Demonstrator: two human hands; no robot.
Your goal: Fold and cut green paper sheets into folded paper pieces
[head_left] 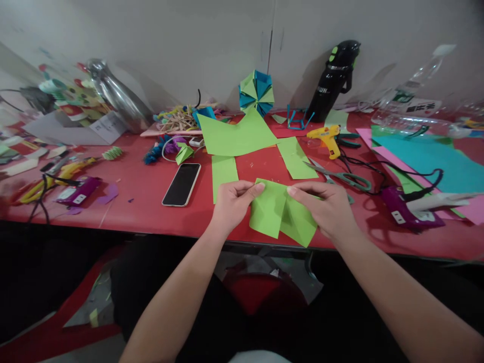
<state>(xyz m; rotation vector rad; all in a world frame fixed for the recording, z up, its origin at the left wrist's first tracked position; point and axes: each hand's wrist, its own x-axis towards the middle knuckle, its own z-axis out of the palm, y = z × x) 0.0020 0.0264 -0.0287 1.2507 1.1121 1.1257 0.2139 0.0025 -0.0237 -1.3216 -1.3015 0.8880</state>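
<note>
A green sheet of paper [267,212], folded or creased down its middle, hangs between my two hands at the table's front edge. My left hand [237,200] pinches its upper left corner between thumb and fingers. The upper edge on the other side is pinched by my right hand [324,204]. Whether it is one sheet or two overlapping pieces I cannot tell. Just beyond my hands lie a green paper strip [225,174], another green piece [298,158] and a larger green sheet with a cut edge [236,135]. Scissors [342,176] rest close to my right hand.
A phone [182,185] lies left of my hands. A yellow glue gun [325,139] and a purple power strip [410,209] with cables are on the right, beside coloured paper [446,156]. A black flask [335,80] and a blue-green paper ball [256,93] stand at the wall.
</note>
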